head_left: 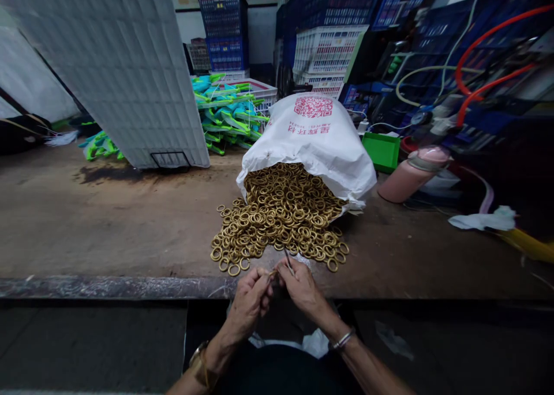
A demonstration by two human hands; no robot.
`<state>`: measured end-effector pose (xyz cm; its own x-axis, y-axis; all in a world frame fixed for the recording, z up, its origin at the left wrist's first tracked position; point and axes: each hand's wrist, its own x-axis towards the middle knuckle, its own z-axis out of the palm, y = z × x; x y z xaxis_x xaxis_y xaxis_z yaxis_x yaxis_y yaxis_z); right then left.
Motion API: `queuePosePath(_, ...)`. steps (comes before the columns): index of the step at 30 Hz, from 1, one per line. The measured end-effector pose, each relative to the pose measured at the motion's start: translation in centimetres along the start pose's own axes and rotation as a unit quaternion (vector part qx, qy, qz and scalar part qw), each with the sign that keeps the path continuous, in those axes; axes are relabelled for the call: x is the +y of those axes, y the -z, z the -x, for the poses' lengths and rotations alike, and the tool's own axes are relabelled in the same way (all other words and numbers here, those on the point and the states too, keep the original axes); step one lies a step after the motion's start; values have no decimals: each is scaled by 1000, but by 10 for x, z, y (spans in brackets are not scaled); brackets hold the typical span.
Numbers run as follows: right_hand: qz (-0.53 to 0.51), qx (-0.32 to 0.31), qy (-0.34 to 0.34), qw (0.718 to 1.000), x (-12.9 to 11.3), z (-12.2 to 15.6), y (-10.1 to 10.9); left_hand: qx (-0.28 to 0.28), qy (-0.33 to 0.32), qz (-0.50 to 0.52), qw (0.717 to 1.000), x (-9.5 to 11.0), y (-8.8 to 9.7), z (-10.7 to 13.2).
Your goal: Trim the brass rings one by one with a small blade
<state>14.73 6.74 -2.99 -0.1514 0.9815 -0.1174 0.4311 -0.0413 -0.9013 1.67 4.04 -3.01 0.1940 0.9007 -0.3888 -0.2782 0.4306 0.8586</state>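
Note:
My left hand (250,298) is closed at the table's front edge, its thumb and fingertips pinching a gold ring (273,273). Opposite it, my right hand (302,285) is closed with its fingertips against the same ring. A thin dark tool (288,259) sticks up from the right-hand fingers; its kind is too small to tell. Just beyond both hands lies a heap of gold rings (277,222). The heap spills from the open mouth of a white woven sack (315,135) lying on its side, with red print on it.
On the wooden table (108,228), a tall grey-white panel (142,78) stands at the left. Green and turquoise plastic parts (234,118) are piled behind. To the right are a pink bottle (413,173), a green tray (381,151) and an orange hose (465,72). Crates (329,49) are stacked at the back.

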Motion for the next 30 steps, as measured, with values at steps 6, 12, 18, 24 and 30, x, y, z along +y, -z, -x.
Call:
queuePosePath(6, 257, -43, 45, 964, 0, 6, 4, 20, -2, 5, 1000, 7, -5, 1)
queuePosePath(12, 359, -89, 33, 929, -3, 10, 4, 45, -12, -30, 998, 5, -5, -2)
queuePosePath(18, 405, -48, 16, 913, -3, 6, 16, -12, -13, -32, 999, 7, -7, 13)
queuePosePath(24, 375, 136, -25, 917, 25, 15, 46, -55, 86, 152, 983, 15, -10, 15)
queuePosePath(30, 429, 185, -78, 881, 46, 28, 70, -59, 110, 172, 977, 6, -8, 6)
